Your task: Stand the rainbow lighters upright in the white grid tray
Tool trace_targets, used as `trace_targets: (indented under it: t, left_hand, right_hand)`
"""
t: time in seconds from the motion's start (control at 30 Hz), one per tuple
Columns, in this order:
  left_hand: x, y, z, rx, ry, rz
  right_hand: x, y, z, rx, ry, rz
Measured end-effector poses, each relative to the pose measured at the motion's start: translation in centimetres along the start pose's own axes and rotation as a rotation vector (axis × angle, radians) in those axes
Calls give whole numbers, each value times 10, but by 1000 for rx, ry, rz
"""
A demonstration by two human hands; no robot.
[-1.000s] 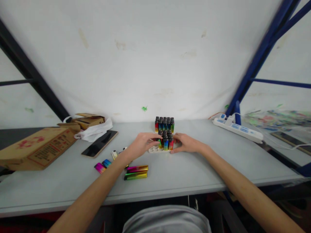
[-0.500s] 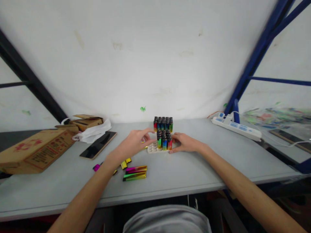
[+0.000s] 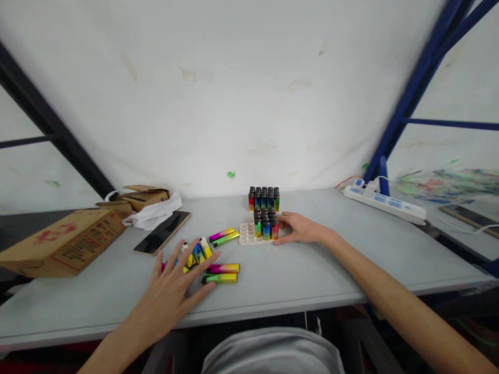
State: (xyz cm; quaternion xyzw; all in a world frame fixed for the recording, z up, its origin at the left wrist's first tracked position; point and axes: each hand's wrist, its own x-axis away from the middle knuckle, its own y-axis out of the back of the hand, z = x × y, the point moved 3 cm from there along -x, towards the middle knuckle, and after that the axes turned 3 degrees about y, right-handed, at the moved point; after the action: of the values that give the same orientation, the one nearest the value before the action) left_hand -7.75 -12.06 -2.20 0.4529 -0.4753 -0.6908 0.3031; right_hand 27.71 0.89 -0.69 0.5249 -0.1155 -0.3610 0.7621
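My left hand (image 3: 175,284) is open, fingers spread over several loose lighters (image 3: 199,253) lying at the left of the table. A magenta-and-yellow lighter (image 3: 224,268) and a green-and-yellow lighter (image 3: 222,279) lie by its fingertips. At the middle stands a white tray (image 3: 246,235) with round holes; its left holes are bare and its right part bears several upright lighters (image 3: 266,228). My right hand (image 3: 293,228) grips the tray's right side, thumb at the front corner, its other fingers partly hidden behind the lighters. Two more lighters (image 3: 225,237) lie left of the tray.
Behind the tray stands a block of upright lighters (image 3: 264,199). To the left are a phone (image 3: 163,232), a white plastic bag (image 3: 154,213) and a cardboard box (image 3: 64,239). At the right lies a white power strip (image 3: 385,202), beside a blue metal frame (image 3: 405,98).
My left hand has moved from the tray's left side down and left to the loose lighters, and its fingers have spread. My right hand has stayed at the tray.
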Motion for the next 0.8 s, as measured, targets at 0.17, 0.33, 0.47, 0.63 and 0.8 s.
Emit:
trace_targets:
  t: [0.17, 0.33, 0.47, 0.63, 0.8]
  left_hand:
    - [-32, -15, 8, 61, 49, 147]
    - [-61, -20, 18, 164, -32, 166]
    - [-79, -26, 30, 256, -106, 136]
    - [-91, -29, 43, 384, -112, 89]
    - [-90, -19, 56, 449, -91, 70]
  right_hand:
    - [-1, -2, -4, -13, -16, -3]
    - [-1, -3, -5, 3, 8, -28]
    - [-1, -2, -3, 0, 24, -32]
    - [-1, -2, -3, -8, 25, -41]
    - [-2, -3, -4, -33, -6, -17]
